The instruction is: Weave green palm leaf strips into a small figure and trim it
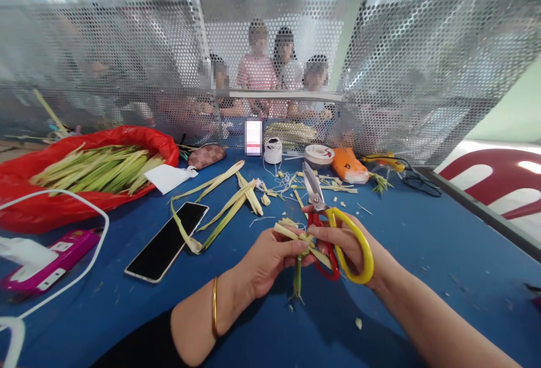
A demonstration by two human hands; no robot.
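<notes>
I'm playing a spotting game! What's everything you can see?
Leaf bundle: 1, pale green, centre
Scissors: 1, red and yellow handles, centre
Loose strips: several, pale green, middle
Table: 1, blue, below
Bag: 1, red, far left
Leaf heap: 1, green, in bag
Power strip: 1, magenta, left
White cable: 1, white, left
Phone: 1, black, left
Lit screen: 1, white, back
Pouch: 1, brown, back
String roll: 1, white, back
Round roll: 1, pale, back
Packet: 1, orange, back
Mesh panels: 3, silver, back
People: at least 4, one in pink, back
Left hand: 1, on bundle
Right hand: 1, on scissors
</notes>
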